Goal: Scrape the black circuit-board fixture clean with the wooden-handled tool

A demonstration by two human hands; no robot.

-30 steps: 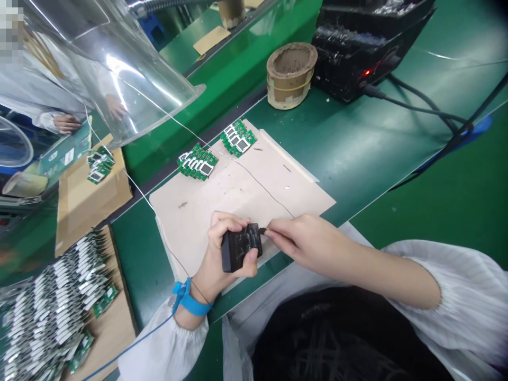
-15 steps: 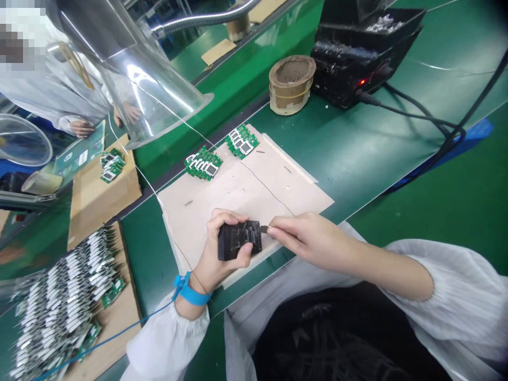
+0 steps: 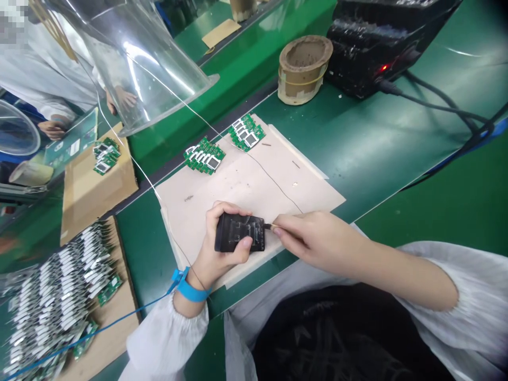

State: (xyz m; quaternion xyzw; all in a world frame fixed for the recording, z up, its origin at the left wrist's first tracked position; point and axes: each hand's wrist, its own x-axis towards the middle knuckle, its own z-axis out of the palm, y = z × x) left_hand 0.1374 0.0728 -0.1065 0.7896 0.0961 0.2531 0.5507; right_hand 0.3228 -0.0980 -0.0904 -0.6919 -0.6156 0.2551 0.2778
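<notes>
My left hand (image 3: pixel 216 248) grips a small black block-shaped fixture (image 3: pixel 239 233) above the near edge of a beige mat (image 3: pixel 254 185); a blue wrist strap (image 3: pixel 186 286) circles that wrist. My right hand (image 3: pixel 313 238) is pinched on a tiny dark part (image 3: pixel 268 226) held against the fixture's right end. A thin wire (image 3: pixel 273 185) runs across the mat toward my hands. Two fanned groups of small green circuit boards (image 3: pixel 204 157) (image 3: pixel 246 133) lie at the mat's far edge.
A heap of circuit boards (image 3: pixel 59 296) lies at lower left on cardboard. A clear fume hood (image 3: pixel 135 58) hangs at upper left, another person's hands (image 3: pixel 51 128) behind it. A brown tape roll (image 3: pixel 304 66) and a black machine (image 3: pixel 384 42) with cables stand at the back.
The fixture has tilted flatter in my left hand, and my right fingers stay pinched at its right end. The view shifted slightly.
</notes>
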